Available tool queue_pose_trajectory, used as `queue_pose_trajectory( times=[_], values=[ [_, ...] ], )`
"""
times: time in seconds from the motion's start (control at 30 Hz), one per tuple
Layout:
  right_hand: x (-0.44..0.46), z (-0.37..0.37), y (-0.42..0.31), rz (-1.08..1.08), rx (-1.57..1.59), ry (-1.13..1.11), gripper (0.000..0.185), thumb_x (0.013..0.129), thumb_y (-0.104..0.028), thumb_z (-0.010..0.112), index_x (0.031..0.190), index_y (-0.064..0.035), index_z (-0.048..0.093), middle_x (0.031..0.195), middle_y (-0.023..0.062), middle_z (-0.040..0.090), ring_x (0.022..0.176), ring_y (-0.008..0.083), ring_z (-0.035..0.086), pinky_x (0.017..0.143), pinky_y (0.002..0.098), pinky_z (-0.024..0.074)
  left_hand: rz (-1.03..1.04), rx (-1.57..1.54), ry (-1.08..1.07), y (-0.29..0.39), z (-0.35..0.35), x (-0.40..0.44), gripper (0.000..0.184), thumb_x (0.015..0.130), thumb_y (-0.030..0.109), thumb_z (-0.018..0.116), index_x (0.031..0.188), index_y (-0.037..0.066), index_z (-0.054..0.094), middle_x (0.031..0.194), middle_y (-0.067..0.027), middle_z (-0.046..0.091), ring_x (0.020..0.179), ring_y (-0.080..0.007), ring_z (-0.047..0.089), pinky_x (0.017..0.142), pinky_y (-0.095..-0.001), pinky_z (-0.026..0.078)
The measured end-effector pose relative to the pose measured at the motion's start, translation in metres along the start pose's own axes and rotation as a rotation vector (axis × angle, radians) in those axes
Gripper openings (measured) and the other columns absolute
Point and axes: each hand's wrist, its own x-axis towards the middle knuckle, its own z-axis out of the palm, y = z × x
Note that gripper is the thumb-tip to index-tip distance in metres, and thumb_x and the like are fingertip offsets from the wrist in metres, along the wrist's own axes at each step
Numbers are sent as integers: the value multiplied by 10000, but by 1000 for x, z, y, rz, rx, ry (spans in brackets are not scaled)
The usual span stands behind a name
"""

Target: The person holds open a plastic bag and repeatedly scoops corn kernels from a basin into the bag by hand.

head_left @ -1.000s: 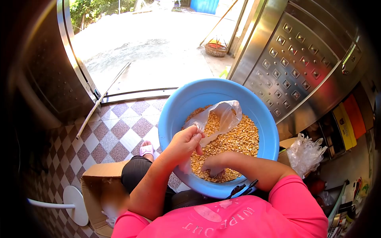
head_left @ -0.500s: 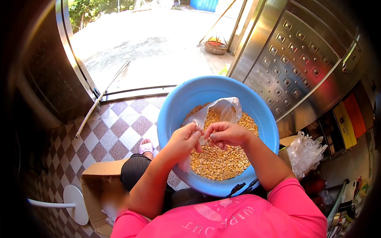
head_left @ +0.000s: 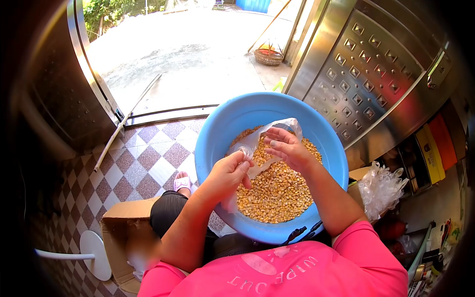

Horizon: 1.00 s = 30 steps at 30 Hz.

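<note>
A round blue basin full of loose yellow corn kernels rests in front of me, close to my lap. Above the corn, a thin clear plastic bag spreads out. Its gathered part is pinched in the fingers of my left hand. My right hand hovers over the kernels beside the bag, its fingers apart and holding nothing that I can see. Part of the bag lies behind the right fingers.
An open cardboard box stands at my left, beside a white round base. To the right are a bunch of clear plastic bags and a metal door. A long stick crosses the threshold; a wicker basket sits outside.
My right hand has moved up and away from my left hand, and its fingers have opened from a pinch. My left hand keeps its grip on the bag, nearly still.
</note>
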Motion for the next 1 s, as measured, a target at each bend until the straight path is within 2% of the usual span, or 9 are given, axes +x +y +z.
queue_pose_trajectory(
  times=[0.17, 0.23, 0.37, 0.4, 0.47, 0.6, 0.87, 0.93, 1.0],
  values=[
    [-7, 0, -16, -8, -118, -98, 358, 899, -105, 535, 1239, -1, 492, 1221, 118, 532, 1073, 205, 566, 906, 366, 487, -5, 13, -3, -3, -1, 1, 156, 964, 134, 450, 977, 2, 532, 703, -15, 543, 600, -85, 572, 553, -208, 411],
    [-13, -3, -25, 239, 20, -550, 293, 914, -130, 518, 1168, 12, 549, 1110, 108, 608, 935, 190, 629, 812, 345, 529, 25, -25, 8, -8, -1, 4, 158, 961, 128, 454, 974, -12, 527, 735, -25, 541, 599, -88, 571, 567, -218, 430],
    [-16, 23, -8, 518, -404, -768, 366, 869, -193, 579, 1196, -31, 542, 1040, 97, 624, 832, 163, 645, 714, 296, 540, 17, -41, 15, -5, 0, 3, 156, 959, 117, 453, 970, -21, 525, 760, -30, 539, 601, -92, 572, 578, -225, 444],
    [-17, 28, 4, 516, -403, -765, 366, 869, -193, 579, 1196, -31, 542, 1040, 97, 624, 832, 163, 645, 714, 296, 540, 20, -29, 17, -4, 0, 3, 155, 958, 116, 452, 968, -19, 526, 755, -29, 539, 602, -92, 573, 577, -225, 442],
    [-17, 36, 32, 296, -1017, -721, 437, 820, -183, 607, 1230, -65, 512, 1064, 143, 615, 850, 226, 638, 724, 343, 520, 25, -16, 19, -2, -1, 2, 153, 958, 115, 450, 966, -17, 528, 751, -28, 539, 604, -93, 573, 575, -225, 441],
    [-18, 48, 59, 158, -1281, -652, 491, 738, -113, 616, 1205, -73, 470, 1033, 222, 577, 864, 369, 591, 780, 422, 469, 10, -17, 10, -5, -1, 2, 152, 957, 118, 450, 963, -12, 531, 722, -26, 542, 602, -94, 573, 572, -224, 433],
    [-21, 55, 83, 144, -1338, -935, 213, 758, -73, 542, 966, -55, 585, 747, 131, 586, 717, 300, 596, 645, 416, 477, 11, -19, 7, -3, -2, 1, 149, 958, 123, 451, 965, -2, 533, 707, -22, 548, 603, -92, 574, 569, -219, 421],
    [-20, 55, 78, 447, -1263, -975, 195, 772, -64, 515, 943, -61, 608, 697, 77, 582, 621, 226, 583, 561, 362, 478, 7, -5, 8, -3, -1, 1, 151, 958, 124, 452, 967, -3, 533, 708, -21, 548, 606, -92, 575, 570, -220, 421],
    [-22, 55, 67, 523, -1173, -936, 202, 782, -75, 518, 957, -72, 619, 706, 60, 589, 602, 194, 577, 538, 336, 474, 5, -3, 10, -2, -1, 1, 151, 959, 123, 452, 967, -5, 532, 715, -21, 545, 606, -91, 574, 569, -219, 421]
  ],
)
